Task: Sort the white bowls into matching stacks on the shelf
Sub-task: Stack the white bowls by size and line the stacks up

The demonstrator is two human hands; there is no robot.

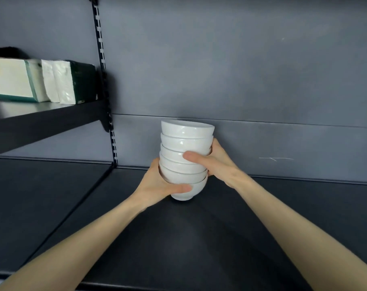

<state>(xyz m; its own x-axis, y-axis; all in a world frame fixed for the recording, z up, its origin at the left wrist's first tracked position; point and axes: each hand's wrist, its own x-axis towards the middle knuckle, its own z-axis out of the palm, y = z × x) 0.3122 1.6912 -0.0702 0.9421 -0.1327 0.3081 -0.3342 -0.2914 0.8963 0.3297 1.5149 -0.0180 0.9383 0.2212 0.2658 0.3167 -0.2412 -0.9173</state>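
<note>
A stack of several matching white bowls [185,141] stands upright in the middle of the dark shelf [262,217], close to the grey back wall. Its lowest bowl's foot touches or hovers just above the shelf surface; I cannot tell which. My left hand [157,183] grips the lower bowls from the left, thumb across the bottom bowl. My right hand [212,162] holds the middle of the stack from the right, thumb laid across the front. The top bowls lean slightly to the right.
A slotted black upright [103,80] divides the shelving. Left of it, a higher black shelf [42,120] carries white and green packages [42,80]. A lower dark shelf section [35,202] lies at the left.
</note>
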